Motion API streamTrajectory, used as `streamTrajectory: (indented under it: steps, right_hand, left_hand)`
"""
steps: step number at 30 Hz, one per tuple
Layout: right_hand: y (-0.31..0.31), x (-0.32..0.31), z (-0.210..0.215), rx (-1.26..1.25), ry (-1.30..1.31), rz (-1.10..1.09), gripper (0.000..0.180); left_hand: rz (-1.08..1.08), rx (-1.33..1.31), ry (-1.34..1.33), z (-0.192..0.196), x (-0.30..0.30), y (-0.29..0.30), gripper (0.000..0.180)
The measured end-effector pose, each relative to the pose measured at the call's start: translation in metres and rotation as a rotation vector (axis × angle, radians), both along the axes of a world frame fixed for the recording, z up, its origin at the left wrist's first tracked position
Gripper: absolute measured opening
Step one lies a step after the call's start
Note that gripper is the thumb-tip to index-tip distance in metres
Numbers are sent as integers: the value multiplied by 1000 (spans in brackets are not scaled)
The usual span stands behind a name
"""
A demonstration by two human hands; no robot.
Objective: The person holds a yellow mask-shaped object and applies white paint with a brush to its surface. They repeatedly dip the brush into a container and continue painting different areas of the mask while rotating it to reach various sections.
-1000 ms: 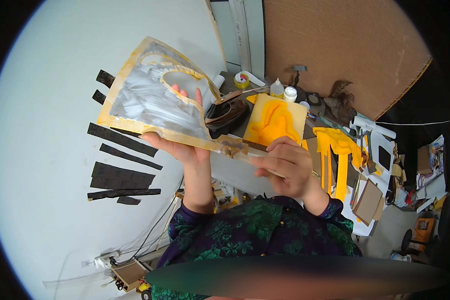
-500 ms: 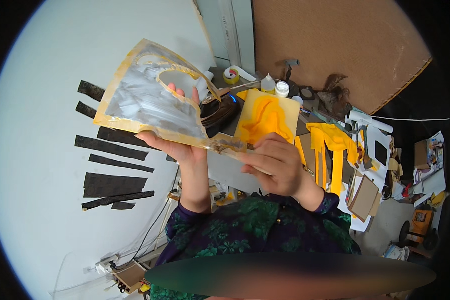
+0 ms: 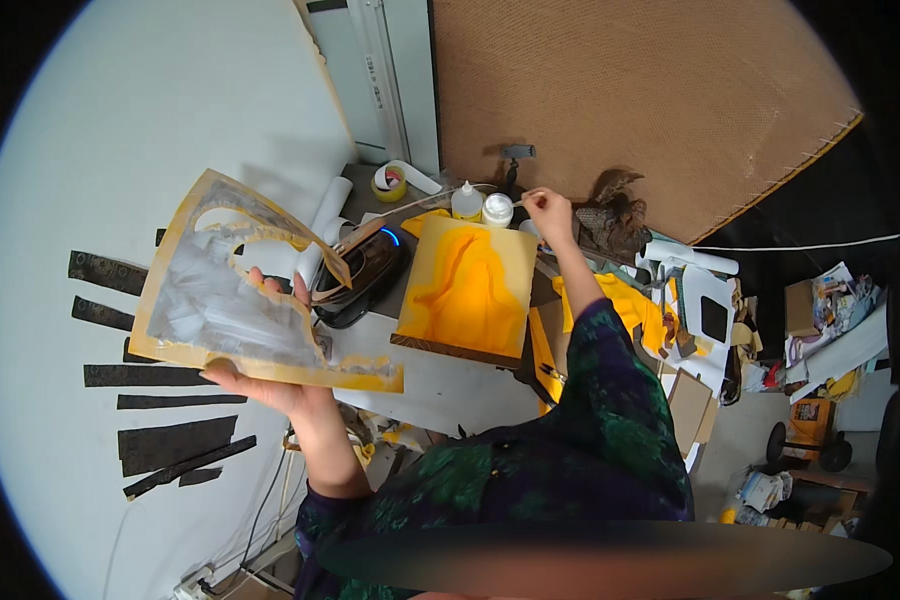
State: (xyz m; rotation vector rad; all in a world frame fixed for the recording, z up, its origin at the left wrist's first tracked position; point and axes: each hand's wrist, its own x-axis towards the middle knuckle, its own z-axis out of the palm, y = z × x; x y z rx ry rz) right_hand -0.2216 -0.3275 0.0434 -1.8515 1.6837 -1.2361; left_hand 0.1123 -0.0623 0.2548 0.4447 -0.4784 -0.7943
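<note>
My left hand grips a flat cut-out sheet from below, thumb at its lower edge, other fingertips showing in its curved opening. The sheet has yellowish edges, a whitish smeared coating and a narrow tab pointing right. My right hand is stretched far forward, fingers pinched round a thin stick-like tool. The tool points at a small white open jar; whether its tip is inside I cannot tell. Beside the jar stands a clear dropper bottle. Nearer lies a board with a raised, draped yellow surface.
A dark device with a blue light sits between sheet and board. Tape rolls lie at the back. Yellow material and pliers lie to the right. Black strips are on the white surface at left.
My right hand has left the sheet's tab and reached forward to the white jar. The sheet, in my left hand, has shifted left and lower in view.
</note>
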Motion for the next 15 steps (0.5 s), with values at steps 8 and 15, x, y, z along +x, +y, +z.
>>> streamTrajectory:
  steps: [8, 15]
  right_hand:
    - [-50, 33, -46, 205, 154, 79, 19]
    - [-21, 6, -65, 65, -9, 59, 15]
  left_hand:
    - [-123, -133, 97, -5, 13, 5, 100]
    - [-106, -98, 142, -11, 14, -2, 99]
